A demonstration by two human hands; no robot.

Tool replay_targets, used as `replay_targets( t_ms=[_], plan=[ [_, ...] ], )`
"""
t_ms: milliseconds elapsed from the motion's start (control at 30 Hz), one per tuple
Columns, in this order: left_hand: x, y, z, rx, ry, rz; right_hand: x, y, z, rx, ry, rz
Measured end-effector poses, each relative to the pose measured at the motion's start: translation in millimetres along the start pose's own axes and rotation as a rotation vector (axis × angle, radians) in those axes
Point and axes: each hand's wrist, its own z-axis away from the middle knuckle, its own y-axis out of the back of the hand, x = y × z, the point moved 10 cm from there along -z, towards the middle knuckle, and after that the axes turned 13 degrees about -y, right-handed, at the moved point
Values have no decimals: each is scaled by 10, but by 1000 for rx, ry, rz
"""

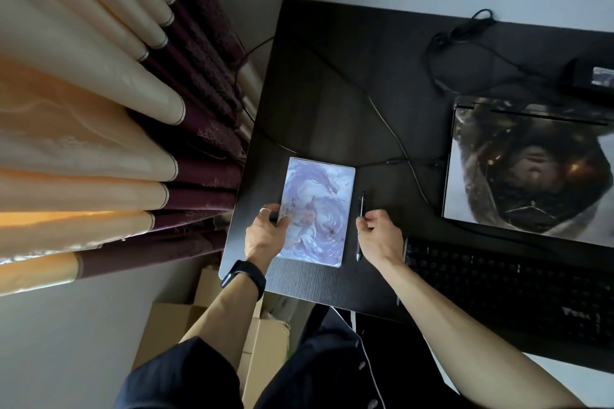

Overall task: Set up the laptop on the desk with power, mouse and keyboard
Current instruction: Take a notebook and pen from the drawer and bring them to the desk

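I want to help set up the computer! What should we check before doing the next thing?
1. Laptop on the desk: ok, lid closed.
2. Keyboard in front of it: ok.
3. Mouse ready: not ok, none in view.
4. Power brick cable plugged into the laptop: cannot tell.
5. Notebook cleared away: not ok, the left hand grips it at the desk's left end.
6. Pen cleared away: not ok, it lies beside the notebook at the right hand.

Notebook, pen, keyboard — dark desk
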Motion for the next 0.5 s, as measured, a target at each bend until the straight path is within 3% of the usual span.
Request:
replay_targets(
  t_ms=[500],
  plan=[
    [-90, 47, 134, 16, 21, 15, -21, -150, -30, 19, 27, -35]
  ],
)
